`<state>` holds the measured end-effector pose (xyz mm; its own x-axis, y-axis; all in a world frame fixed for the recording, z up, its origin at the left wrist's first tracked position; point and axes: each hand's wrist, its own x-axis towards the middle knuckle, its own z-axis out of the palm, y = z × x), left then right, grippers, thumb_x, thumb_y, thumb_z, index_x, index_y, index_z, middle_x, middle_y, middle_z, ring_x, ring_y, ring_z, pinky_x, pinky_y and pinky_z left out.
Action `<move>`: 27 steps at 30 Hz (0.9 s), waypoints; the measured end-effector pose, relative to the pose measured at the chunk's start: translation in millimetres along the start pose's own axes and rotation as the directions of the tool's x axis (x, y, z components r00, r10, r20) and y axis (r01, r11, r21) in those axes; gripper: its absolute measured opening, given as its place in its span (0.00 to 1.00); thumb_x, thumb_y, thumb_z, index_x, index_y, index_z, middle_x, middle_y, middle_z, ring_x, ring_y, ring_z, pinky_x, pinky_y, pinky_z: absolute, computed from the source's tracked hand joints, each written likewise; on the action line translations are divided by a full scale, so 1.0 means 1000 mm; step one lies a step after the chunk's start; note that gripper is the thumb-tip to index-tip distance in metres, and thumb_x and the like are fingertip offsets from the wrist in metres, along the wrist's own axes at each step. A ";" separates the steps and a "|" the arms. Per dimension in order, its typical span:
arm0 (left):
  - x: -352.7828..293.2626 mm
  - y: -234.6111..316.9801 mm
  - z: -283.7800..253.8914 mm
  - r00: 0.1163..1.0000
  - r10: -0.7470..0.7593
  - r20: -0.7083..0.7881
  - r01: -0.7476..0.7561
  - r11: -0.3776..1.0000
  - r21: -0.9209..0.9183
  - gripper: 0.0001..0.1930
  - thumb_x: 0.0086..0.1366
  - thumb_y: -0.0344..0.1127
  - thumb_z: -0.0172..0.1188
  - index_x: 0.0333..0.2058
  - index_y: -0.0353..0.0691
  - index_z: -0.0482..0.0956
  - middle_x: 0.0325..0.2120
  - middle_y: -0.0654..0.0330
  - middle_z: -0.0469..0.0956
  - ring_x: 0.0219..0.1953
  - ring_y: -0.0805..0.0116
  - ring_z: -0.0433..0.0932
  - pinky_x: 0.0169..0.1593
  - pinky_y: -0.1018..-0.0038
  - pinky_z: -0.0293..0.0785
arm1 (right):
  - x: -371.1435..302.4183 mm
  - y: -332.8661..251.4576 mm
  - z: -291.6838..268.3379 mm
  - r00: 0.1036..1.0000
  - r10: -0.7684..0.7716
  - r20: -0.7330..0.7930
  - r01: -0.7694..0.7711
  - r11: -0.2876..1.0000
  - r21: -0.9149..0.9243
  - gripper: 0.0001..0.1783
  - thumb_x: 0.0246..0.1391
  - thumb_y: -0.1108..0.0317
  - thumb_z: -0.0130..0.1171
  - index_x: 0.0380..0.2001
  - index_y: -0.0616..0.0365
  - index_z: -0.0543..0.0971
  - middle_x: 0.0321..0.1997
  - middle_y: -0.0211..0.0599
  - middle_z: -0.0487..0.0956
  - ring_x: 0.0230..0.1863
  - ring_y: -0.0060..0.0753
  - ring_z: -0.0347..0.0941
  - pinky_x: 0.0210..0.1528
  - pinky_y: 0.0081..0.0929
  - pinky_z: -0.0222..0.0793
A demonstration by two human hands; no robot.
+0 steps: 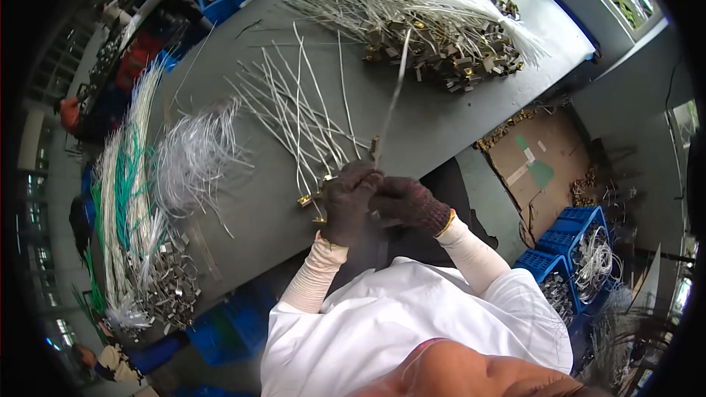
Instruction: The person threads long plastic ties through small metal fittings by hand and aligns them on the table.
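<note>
Both my hands wear dark knit gloves and meet at the near edge of the grey table [294, 228]. My left hand [347, 204] is closed around the lower end of a thin grey wire [398, 84] that rises away from me. A small brownish metal connector [376, 144] shows just above those fingers. My right hand [412, 204] presses against the left one with its fingers curled in; what it grips is hidden. Beside my left hand, several pale wires [294, 114] lie spread on the tabletop, with brass-coloured end pieces [304, 200] toward me.
A large heap of wires with metal blocks [448, 37] lies at the far right of the table. Clear plastic strands [195, 154] and long white and green wires [129, 184] lie at left. Blue crates [566, 239] stand on the right, near a cardboard sheet [540, 165].
</note>
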<state>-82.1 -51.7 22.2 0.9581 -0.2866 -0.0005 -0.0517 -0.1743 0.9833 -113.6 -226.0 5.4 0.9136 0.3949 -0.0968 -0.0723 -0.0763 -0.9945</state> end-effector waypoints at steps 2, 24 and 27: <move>0.035 0.008 0.021 0.998 0.047 0.050 -0.043 0.996 -0.079 0.12 0.69 0.34 0.60 0.46 0.33 0.80 0.39 0.61 0.81 0.41 0.74 0.78 0.49 0.77 0.74 | -0.019 -0.019 -0.029 0.982 0.028 -0.189 0.007 0.984 0.180 0.09 0.62 0.70 0.58 0.44 0.60 0.77 0.34 0.32 0.82 0.30 0.20 0.77 0.32 0.20 0.73; -0.001 0.019 0.066 0.966 -0.221 0.134 0.244 0.950 -0.194 0.10 0.69 0.33 0.58 0.43 0.32 0.78 0.34 0.57 0.81 0.37 0.70 0.80 0.46 0.76 0.78 | -0.083 -0.015 -0.081 0.833 0.366 -0.414 0.007 0.742 0.670 0.14 0.65 0.65 0.57 0.47 0.65 0.76 0.41 0.43 0.81 0.37 0.35 0.80 0.41 0.30 0.78; -0.063 -0.010 0.007 0.960 0.158 0.232 -0.233 0.909 0.344 0.09 0.67 0.30 0.57 0.43 0.33 0.79 0.34 0.58 0.81 0.35 0.71 0.79 0.43 0.76 0.76 | -0.054 -0.003 -0.057 0.913 0.184 -0.365 0.129 0.716 0.686 0.17 0.65 0.61 0.59 0.48 0.66 0.76 0.46 0.43 0.81 0.42 0.36 0.81 0.45 0.31 0.79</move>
<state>-143.7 -38.8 11.5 0.8460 -0.5211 0.1129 -0.3673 -0.4161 0.8318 -139.4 -299.5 16.0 0.9665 0.0126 -0.2565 -0.2081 0.6242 -0.7531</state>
